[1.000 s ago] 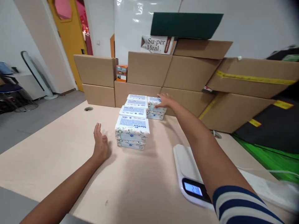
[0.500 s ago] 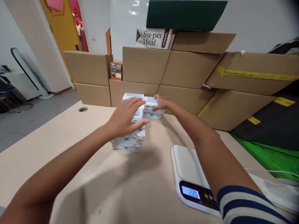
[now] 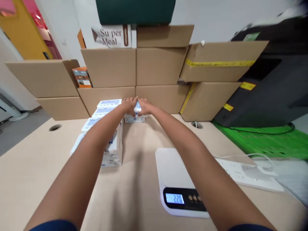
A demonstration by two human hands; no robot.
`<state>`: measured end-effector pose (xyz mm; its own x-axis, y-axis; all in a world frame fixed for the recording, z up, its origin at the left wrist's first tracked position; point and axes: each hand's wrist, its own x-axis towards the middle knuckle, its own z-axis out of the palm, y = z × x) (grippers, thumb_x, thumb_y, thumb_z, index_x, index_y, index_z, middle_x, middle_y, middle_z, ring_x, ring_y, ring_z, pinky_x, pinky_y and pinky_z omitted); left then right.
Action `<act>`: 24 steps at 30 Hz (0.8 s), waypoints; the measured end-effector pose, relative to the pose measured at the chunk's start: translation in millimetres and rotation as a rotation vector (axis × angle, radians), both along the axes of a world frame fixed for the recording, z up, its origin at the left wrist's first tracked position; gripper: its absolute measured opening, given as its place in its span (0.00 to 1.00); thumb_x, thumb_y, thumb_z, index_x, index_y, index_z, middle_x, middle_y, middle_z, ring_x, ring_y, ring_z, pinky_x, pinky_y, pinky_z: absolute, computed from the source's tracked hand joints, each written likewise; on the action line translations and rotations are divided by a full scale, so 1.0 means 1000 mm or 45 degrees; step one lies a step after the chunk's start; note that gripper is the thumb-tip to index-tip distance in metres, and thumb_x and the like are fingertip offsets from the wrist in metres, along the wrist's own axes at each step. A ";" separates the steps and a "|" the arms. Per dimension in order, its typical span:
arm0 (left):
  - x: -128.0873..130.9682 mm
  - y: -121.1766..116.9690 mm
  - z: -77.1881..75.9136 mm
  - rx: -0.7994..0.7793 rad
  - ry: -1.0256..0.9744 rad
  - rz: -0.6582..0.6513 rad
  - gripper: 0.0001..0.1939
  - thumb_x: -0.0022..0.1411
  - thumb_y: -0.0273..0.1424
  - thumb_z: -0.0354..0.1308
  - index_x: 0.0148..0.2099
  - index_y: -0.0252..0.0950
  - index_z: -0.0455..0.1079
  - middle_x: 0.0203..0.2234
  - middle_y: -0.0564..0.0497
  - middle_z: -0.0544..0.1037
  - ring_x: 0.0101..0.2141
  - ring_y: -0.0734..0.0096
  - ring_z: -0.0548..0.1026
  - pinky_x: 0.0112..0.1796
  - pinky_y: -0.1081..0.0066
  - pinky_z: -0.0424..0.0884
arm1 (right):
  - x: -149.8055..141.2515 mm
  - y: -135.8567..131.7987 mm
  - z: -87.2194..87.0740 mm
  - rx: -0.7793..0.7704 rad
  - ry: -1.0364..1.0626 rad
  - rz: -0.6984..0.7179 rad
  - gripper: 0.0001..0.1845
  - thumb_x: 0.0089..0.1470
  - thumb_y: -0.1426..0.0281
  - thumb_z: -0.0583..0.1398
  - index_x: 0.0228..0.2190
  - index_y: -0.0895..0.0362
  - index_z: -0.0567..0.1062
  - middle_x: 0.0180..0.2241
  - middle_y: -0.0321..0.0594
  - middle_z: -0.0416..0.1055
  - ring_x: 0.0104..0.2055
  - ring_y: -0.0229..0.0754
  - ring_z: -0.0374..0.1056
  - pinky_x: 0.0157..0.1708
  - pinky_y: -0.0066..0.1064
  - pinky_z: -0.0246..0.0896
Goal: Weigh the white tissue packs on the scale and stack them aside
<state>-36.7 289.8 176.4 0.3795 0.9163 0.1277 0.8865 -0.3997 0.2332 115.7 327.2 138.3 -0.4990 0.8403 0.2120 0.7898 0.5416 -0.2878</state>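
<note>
White pack (image 3: 138, 108), uppermost in a short stack at the far side of the table (image 3: 36, 160), before the cardboard boxes (image 3: 158, 96). Clamped between left hand (image 3: 129, 105) and right hand (image 3: 145, 106), fingers over the top, thumbs toward the near face; firmness of grip not discernible. Beside the longer row of packs (image 3: 109, 103). Step in hand, as judged: two-handed gripping or aligning. Next move, as judged: calling for even inward pressure and level guidance, without disturbing the lower pack (image 3: 134, 119) or neighbouring row.
</note>
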 end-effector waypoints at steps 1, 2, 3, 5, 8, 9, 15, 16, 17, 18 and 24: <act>0.002 0.003 0.004 -0.004 -0.013 0.001 0.77 0.38 0.54 0.82 0.80 0.24 0.51 0.74 0.17 0.59 0.75 0.12 0.51 0.72 0.27 0.41 | 0.006 0.002 0.004 0.006 0.015 0.016 0.66 0.36 0.69 0.82 0.71 0.64 0.60 0.73 0.63 0.60 0.77 0.67 0.54 0.78 0.59 0.47; 0.005 0.005 0.010 -0.008 -0.024 -0.001 0.77 0.38 0.53 0.82 0.80 0.24 0.50 0.75 0.19 0.58 0.76 0.11 0.48 0.73 0.29 0.40 | 0.013 0.003 0.009 0.020 0.033 0.041 0.66 0.36 0.70 0.82 0.71 0.65 0.60 0.73 0.63 0.59 0.78 0.68 0.52 0.79 0.59 0.43; 0.009 0.004 0.018 0.011 -0.054 -0.021 0.77 0.37 0.51 0.83 0.80 0.22 0.51 0.74 0.20 0.58 0.76 0.10 0.47 0.74 0.30 0.39 | 0.022 0.003 0.016 0.074 0.050 0.084 0.66 0.36 0.69 0.82 0.71 0.66 0.60 0.73 0.63 0.59 0.78 0.69 0.52 0.80 0.61 0.42; 0.017 -0.007 0.041 0.091 -0.095 -0.097 0.72 0.43 0.50 0.81 0.79 0.20 0.52 0.72 0.24 0.61 0.75 0.07 0.45 0.73 0.28 0.37 | 0.044 -0.006 0.032 0.208 0.103 0.170 0.66 0.38 0.63 0.82 0.72 0.62 0.60 0.73 0.57 0.60 0.78 0.72 0.51 0.80 0.65 0.41; 0.030 -0.049 0.080 0.236 0.181 -0.214 0.55 0.68 0.53 0.53 0.81 0.20 0.41 0.69 0.33 0.59 0.74 0.05 0.42 0.66 0.21 0.35 | 0.088 -0.049 0.062 0.405 0.163 0.262 0.63 0.42 0.53 0.81 0.73 0.50 0.61 0.74 0.42 0.61 0.78 0.70 0.52 0.81 0.65 0.40; 0.034 -0.067 0.089 0.268 0.236 -0.294 0.51 0.70 0.51 0.42 0.82 0.21 0.37 0.68 0.37 0.57 0.73 0.05 0.40 0.63 0.21 0.35 | 0.103 -0.072 0.070 0.429 0.183 0.268 0.61 0.43 0.50 0.80 0.72 0.45 0.62 0.74 0.37 0.61 0.78 0.70 0.52 0.81 0.64 0.40; 0.067 -0.168 0.037 0.043 -0.367 -0.363 0.44 0.72 0.53 0.48 0.77 0.26 0.55 0.65 0.40 0.64 0.75 0.10 0.44 0.66 0.19 0.37 | 0.172 -0.230 0.057 0.115 0.365 0.255 0.54 0.45 0.39 0.75 0.68 0.47 0.72 0.68 0.37 0.69 0.76 0.76 0.55 0.75 0.76 0.41; 0.076 -0.180 0.017 -0.012 -0.432 -0.375 0.46 0.68 0.55 0.56 0.76 0.30 0.58 0.65 0.41 0.66 0.76 0.12 0.46 0.70 0.22 0.38 | 0.180 -0.248 0.044 0.029 0.409 0.218 0.52 0.44 0.40 0.76 0.65 0.46 0.75 0.67 0.38 0.71 0.75 0.76 0.57 0.75 0.77 0.43; 0.084 -0.191 -0.002 -0.072 -0.427 -0.409 0.50 0.60 0.55 0.66 0.76 0.36 0.60 0.65 0.41 0.68 0.76 0.14 0.49 0.73 0.27 0.40 | 0.187 -0.263 0.029 -0.037 0.418 0.191 0.50 0.42 0.42 0.77 0.64 0.45 0.77 0.66 0.39 0.73 0.74 0.76 0.59 0.75 0.76 0.47; 0.093 -0.200 -0.019 -0.138 -0.380 -0.450 0.55 0.51 0.53 0.73 0.76 0.40 0.60 0.65 0.41 0.69 0.75 0.16 0.53 0.74 0.30 0.42 | 0.193 -0.274 0.012 -0.084 0.387 0.183 0.50 0.41 0.44 0.79 0.63 0.44 0.78 0.66 0.40 0.74 0.73 0.74 0.62 0.75 0.73 0.51; 0.116 -0.227 -0.055 -0.296 -0.083 -0.494 0.58 0.46 0.48 0.74 0.77 0.42 0.61 0.66 0.35 0.72 0.68 0.25 0.64 0.72 0.32 0.54 | 0.216 -0.290 -0.053 -0.129 0.188 0.108 0.49 0.50 0.53 0.75 0.70 0.42 0.71 0.74 0.44 0.64 0.78 0.68 0.56 0.75 0.67 0.56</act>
